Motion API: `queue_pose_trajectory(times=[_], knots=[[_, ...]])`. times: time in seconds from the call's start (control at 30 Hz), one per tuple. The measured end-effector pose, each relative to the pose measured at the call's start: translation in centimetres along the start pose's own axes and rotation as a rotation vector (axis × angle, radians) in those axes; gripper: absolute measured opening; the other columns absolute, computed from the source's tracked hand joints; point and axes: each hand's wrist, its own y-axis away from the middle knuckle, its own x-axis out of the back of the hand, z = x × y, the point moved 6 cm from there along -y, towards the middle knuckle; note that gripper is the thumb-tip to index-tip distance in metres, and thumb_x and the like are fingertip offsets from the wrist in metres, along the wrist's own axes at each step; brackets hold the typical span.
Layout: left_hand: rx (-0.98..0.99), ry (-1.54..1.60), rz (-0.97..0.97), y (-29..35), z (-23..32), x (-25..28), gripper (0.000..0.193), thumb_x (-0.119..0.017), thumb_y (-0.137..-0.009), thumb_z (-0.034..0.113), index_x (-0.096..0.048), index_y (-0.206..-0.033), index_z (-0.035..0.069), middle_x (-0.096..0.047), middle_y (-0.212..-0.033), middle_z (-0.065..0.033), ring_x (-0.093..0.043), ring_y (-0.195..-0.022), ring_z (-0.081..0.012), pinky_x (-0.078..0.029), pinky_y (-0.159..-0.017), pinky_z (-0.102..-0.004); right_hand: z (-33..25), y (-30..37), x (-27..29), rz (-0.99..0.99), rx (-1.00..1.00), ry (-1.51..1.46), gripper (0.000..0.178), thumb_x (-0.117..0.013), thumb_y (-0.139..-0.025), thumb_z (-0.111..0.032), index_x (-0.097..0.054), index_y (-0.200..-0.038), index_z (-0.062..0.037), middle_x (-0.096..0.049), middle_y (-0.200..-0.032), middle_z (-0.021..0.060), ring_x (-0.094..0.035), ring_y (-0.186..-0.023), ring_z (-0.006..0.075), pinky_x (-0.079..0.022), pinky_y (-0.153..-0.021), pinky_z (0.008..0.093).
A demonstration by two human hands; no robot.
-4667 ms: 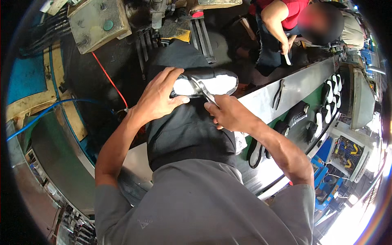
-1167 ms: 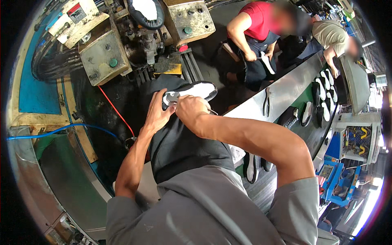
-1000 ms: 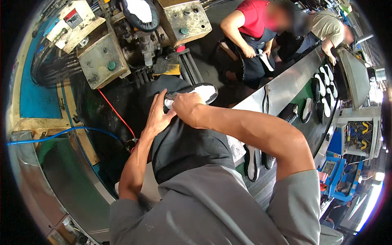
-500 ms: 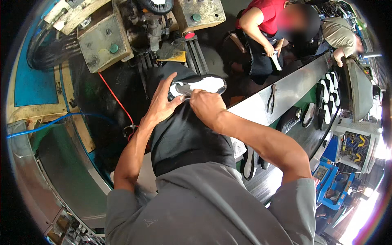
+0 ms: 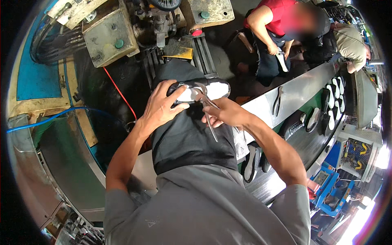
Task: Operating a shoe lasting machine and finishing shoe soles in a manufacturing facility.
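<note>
A black shoe [image 5: 219,90] with a white underside lies bottom-up across my thighs. My left hand [image 5: 160,105] is closed around its left end, the thumb along the near edge and the fingers over the far side. Metal pincers [image 5: 209,107] are gripped in my right hand [image 5: 227,112] just to the right. The jaws of the pincers are over the middle of the white underside, and one handle points down toward my lap. Whether the jaws pinch the shoe's edge I cannot tell.
A machine with a green-buttoned control box [image 5: 108,38] stands ahead. On my right, a metal ledge [image 5: 302,83] carries a dark-handled tool [image 5: 278,101], beside a belt with several shoes [image 5: 293,124]. A co-worker in red [image 5: 274,18] sits beyond, holding a shoe. A blue hose [image 5: 53,119] runs at left.
My right hand has moved right and down, and the pincers now show with their handles spread. My left hand's fingers have come down over the shoe. The view has shifted slightly.
</note>
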Motion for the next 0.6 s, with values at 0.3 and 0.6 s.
queue_pose_trajectory(times=[0.3, 0.6], knots=[[-0.082, -0.131, -0.020, 0.0, -1.0, -0.9, 0.064, -0.087, -0.092, 0.044, -0.066, -0.143, 0.010, -0.061, -0.138, -0.0251, -0.070, -0.117, -0.0444, -0.063, -0.093, -0.0510, 0.4, -1.5, -2.6, 0.176, 0.048, 0.009, 0.036, -0.056, -0.118, -0.027, -0.063, -0.104, 0.0060, -0.071, -0.085, 0.0133, -0.072, -0.062, 0.0209, -0.066, -0.062, 0.0401], [0.016, 0.073, -0.063, -0.1, -2.3, -0.9, 0.079, -0.096, -0.083, 0.036, -0.062, -0.149, 0.010, -0.057, -0.147, -0.0195, -0.066, -0.125, -0.0438, -0.060, -0.102, -0.0512, -0.1, -1.0, -1.5, 0.282, 0.143, 0.413, 0.035, -0.060, -0.114, -0.024, -0.067, -0.105, 0.0092, -0.074, -0.079, 0.0286, -0.077, -0.075, 0.0447, -0.061, -0.071, 0.0560]])
